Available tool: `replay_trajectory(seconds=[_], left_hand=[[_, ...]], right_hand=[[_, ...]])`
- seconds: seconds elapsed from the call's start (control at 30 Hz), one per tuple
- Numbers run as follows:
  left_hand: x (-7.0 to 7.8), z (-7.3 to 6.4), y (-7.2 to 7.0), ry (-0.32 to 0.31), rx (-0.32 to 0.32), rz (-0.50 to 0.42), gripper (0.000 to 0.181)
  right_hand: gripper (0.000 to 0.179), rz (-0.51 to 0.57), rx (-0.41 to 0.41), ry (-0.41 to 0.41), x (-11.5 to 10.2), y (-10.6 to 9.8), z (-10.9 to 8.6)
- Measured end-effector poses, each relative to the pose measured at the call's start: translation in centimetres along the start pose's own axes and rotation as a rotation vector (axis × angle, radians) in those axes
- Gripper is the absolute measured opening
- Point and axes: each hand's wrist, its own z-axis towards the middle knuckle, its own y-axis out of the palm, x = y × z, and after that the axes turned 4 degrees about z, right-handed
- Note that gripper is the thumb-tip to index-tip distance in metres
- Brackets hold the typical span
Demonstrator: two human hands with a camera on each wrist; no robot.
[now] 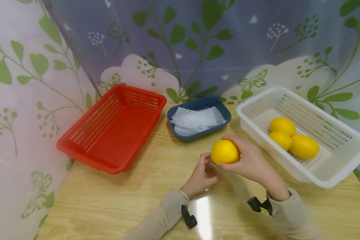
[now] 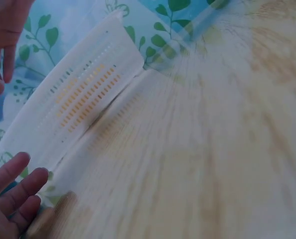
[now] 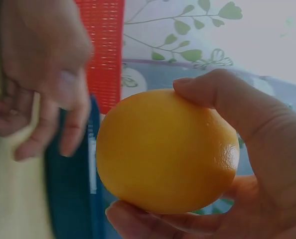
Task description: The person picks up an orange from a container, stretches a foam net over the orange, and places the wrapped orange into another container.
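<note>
My right hand (image 1: 252, 162) grips a smooth, rounded yellow fruit (image 1: 225, 152) above the table, thumb on one side and fingers on the other. In the right wrist view the fruit (image 3: 165, 152) fills the middle, between thumb and fingers. My left hand (image 1: 201, 176) is just left of the fruit and holds nothing, its fingers loosely bent and apart from the fruit in the right wrist view. A blue tray (image 1: 183, 137) behind the hands contains white foam mesh sleeves (image 1: 195, 119). Beside my right hand, a white basket (image 1: 342, 146) holds several yellow fruits (image 1: 304, 146).
A red perforated basket (image 1: 120, 133) stands on the left of the wooden table (image 1: 108, 200). Leaf-patterned cloth (image 1: 180, 40) hangs behind and along the sides. The white basket's near wall rises close to the right forearm.
</note>
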Motion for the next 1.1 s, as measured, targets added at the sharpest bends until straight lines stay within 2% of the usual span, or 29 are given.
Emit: replay_trajectory(seconds=[0.3,0.5,0.67,0.77,1.1], left_hand=[[-0.3,-0.3,-0.2,-0.018,-0.016,-0.067,0.068],[-0.3,-0.5,-0.2,-0.042,-0.005,-0.08,0.071],[-0.1,-0.5,-0.3,-0.023,0.02,-0.078,0.077],[-0.1,-0.5,-0.4,-0.002,0.019,-0.131,0.077],[0.0,-0.2,-0.7,0.041,-0.032,-0.31,0.072]], right_hand=[[0.071,0.036,-0.007,0.025,1.4,2.9,-0.9],[0.073,0.125,0.02,0.043,2.4,4.2,-1.1],[0.075,0.237,0.056,0.039,3.4,5.2,-1.3],[0.077,0.317,0.085,0.048,3.3,5.8,-1.5],[0.085,0.494,0.193,0.043,5.5,8.5,-1.9]])
